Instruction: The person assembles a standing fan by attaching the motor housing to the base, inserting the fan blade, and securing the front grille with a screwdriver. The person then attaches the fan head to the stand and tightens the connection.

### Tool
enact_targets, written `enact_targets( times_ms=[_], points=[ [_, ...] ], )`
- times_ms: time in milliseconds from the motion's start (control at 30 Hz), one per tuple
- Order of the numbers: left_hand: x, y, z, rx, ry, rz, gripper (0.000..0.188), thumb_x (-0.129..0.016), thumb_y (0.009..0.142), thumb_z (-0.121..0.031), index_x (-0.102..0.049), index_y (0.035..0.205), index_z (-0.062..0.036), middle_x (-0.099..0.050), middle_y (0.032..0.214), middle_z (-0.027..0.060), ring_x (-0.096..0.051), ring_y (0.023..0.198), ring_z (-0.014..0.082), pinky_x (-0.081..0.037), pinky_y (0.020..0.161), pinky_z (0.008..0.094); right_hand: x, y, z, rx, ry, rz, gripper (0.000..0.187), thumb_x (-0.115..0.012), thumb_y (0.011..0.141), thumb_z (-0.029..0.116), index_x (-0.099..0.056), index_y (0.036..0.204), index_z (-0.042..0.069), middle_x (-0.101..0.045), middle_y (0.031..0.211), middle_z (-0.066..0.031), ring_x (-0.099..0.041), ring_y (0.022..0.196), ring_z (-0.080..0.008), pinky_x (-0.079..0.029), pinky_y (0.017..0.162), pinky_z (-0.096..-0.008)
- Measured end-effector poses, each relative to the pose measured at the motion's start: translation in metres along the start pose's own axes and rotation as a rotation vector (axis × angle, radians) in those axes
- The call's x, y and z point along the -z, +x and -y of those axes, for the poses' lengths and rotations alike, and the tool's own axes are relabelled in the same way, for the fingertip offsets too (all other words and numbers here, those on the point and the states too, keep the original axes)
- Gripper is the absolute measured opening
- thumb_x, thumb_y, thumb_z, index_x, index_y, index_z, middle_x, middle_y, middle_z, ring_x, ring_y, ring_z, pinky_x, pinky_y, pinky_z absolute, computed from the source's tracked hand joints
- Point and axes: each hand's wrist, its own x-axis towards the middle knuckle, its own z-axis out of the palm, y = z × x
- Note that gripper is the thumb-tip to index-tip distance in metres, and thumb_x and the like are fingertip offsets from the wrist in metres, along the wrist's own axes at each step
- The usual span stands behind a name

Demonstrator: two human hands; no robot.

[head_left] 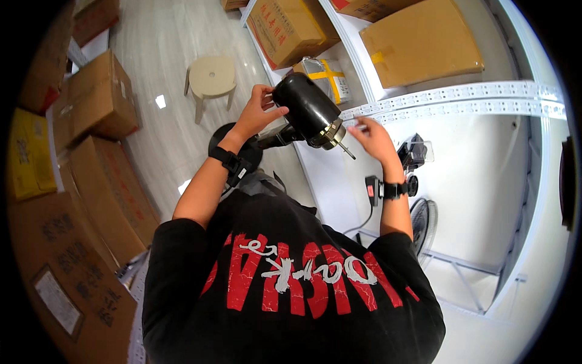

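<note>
Shelved cartons (424,45) around you. Your left hand (254,116) is at the rear of the black motor housing (310,108), grip unclear; your right hand (377,142), fingers loosely spread, just beside its metal shaft (347,150). Housing tilted between your hands; beige stool (212,77) beyond.

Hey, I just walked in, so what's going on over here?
A person has their left hand at the rounded rear end of a black motor housing. Their right hand is beside the other end, near the thin metal shaft; whether it touches the metal is hard to tell. The shaft points away from the rounded end, with nothing fitted on its tip. A round wire grille is to the person's right, and a beige stool stands on the floor ahead.
</note>
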Motion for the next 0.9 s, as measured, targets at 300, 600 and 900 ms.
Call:
enact_targets(
  times_ms=[300, 600, 900],
  points=[
    [-0.010, 0.056, -0.043, 0.116, 0.347, 0.011, 0.047, -0.069, 0.093, -0.039, -0.059, 0.118, -0.0013, -0.060, 0.108, 0.0124, -0.057, 0.100, 0.0199, -0.046, 0.091, 0.0318, -0.063, -0.064, -0.043, -0.081, -0.037, -0.127, 0.030, -0.064, 0.094, 0.034, -0.071, 0.090, 0.004, -0.066, 0.074, -0.0160, -0.063, 0.068, -0.0356, -0.049, 0.064, -0.0435],
    [-0.037, 0.040, -0.056, 0.063, 0.187, -0.053, 0.047, -0.074, 0.089, -0.029, -0.053, 0.119, -0.0004, -0.063, 0.110, 0.0105, -0.059, 0.103, 0.0182, -0.047, 0.092, 0.0327, -0.078, -0.063, -0.044, -0.005, 0.068, -0.292, 0.033, -0.060, 0.095, 0.032, -0.066, 0.081, 0.002, -0.064, 0.078, -0.0176, -0.060, 0.075, -0.0401, -0.047, 0.066, -0.0472],
    [-0.077, 0.029, -0.061, 0.050, 0.283, 0.130, 0.054, -0.074, 0.088, -0.023, -0.048, 0.128, 0.0012, -0.060, 0.119, 0.0145, -0.056, 0.110, 0.0213, -0.045, 0.098, 0.0342, -0.079, -0.062, -0.048, -0.015, 0.175, -0.298, 0.033, -0.058, 0.096, 0.030, -0.061, 0.080, 0.001, -0.062, 0.078, -0.0175, -0.059, 0.079, -0.0400, -0.046, 0.068, -0.0477]
  ],
)
